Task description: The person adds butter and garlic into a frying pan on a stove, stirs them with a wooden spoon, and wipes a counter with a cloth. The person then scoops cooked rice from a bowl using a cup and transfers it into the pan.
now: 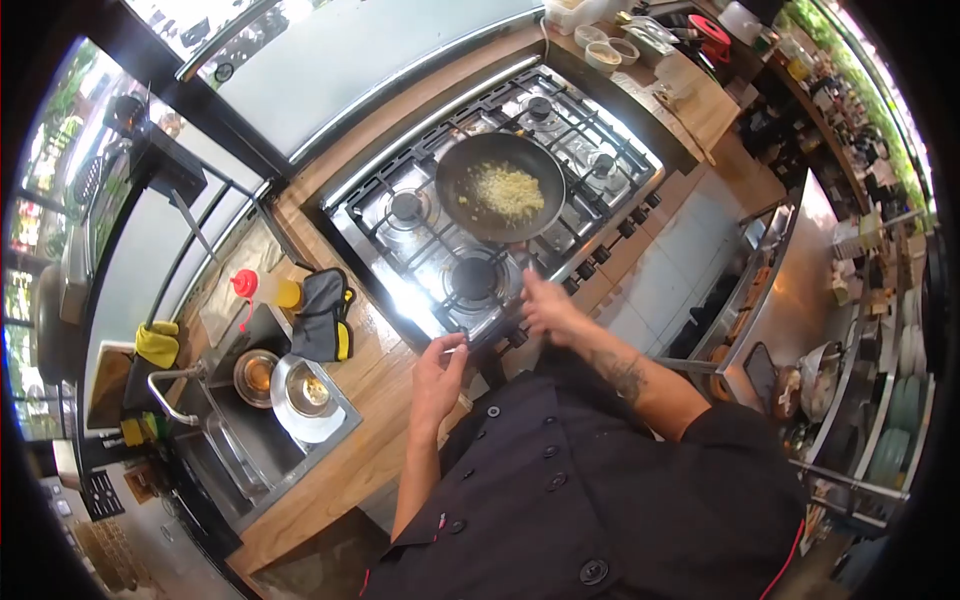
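Note:
A dark frying pan sits on the gas stove, tilted toward no side that I can make out. Pale chopped bits lie spread in it, thickest toward its right side. My right hand is closed around the frying pan's handle, which points back toward me. At the stove's front left corner is my left hand, its thumb and fingers apart and slightly bent. A small pale patch shows by its fingertips; I cannot tell what it is.
Left of the stove lie a grey-and-yellow cloth and a red-capped squeeze bottle. A sink holds metal bowls. Small tubs and a wooden board stand at the back right. Knobs line the stove's front.

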The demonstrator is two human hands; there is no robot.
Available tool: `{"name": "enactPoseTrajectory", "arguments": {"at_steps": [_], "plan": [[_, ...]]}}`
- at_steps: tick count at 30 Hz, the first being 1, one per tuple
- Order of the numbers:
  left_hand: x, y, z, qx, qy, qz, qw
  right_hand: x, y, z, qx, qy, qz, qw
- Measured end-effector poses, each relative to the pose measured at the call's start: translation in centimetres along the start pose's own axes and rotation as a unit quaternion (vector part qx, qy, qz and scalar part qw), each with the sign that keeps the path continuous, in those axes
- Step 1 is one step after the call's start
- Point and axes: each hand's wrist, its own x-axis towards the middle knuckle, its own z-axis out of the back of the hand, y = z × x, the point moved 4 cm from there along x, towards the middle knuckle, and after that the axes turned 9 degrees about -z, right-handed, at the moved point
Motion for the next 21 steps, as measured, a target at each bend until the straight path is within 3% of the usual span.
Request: {"name": "enactPoseTrajectory", "arguments": {"at_steps": [2, 4, 6, 8, 9, 12, 14, 15, 18, 20, 21], "plan": [[0.0, -0.8, -0.4, 0.007, 0.005, 0.060, 0.998, 2.5, 2.7, 3.6, -0.023, 0.009, 0.070, 0.997], [0.4, -0.2, -1.6, -0.010, -0.008, 0.047, 0.999, 5.0, 2.2, 4.1, 0.029, 0.037, 0.110, 0.993], [1.1, -0.3, -2.7, 0.022, -0.024, 0.006, 0.999, 3.6, -0.4, 1.2, 0.030, -0.033, 0.067, 0.997], [1.4, -2.0, -4.2, 0.011, -0.038, 0.038, 0.998, -0.7, -2.1, 0.4, 0.103, 0.054, -0.005, 0.993], [1.6, -2.3, -5.0, 0.030, -0.050, 0.016, 0.998, -0.4, -2.1, 1.9, 0.076, 0.080, -0.043, 0.993], [1.9, -2.7, -8.7, -0.008, -0.080, 0.035, 0.996, 3.9, 3.7, 7.4, -0.092, 0.029, 0.034, 0.995], [2.2, -3.6, -11.3, 0.015, -0.105, 0.000, 0.994, 6.0, 3.7, 9.2, -0.077, 0.041, 0.047, 0.995], [2.1, -4.0, -12.6, -0.012, -0.105, 0.045, 0.993, 5.9, 4.9, 8.7, -0.050, 0.051, 0.068, 0.995], [2.0, -5.1, -16.3, 0.002, -0.137, 0.024, 0.990, 1.9, 1.0, 9.2, -0.008, 0.125, -0.028, 0.992], [1.5, -5.8, -18.2, 0.009, -0.163, 0.039, 0.986, 3.0, 2.2, 12.3, -0.132, 0.133, 0.017, 0.982], [1.0, -6.0, -19.1, 0.011, -0.174, 0.049, 0.983, 1.8, 5.4, 13.3, -0.187, 0.104, -0.032, 0.976]]}}
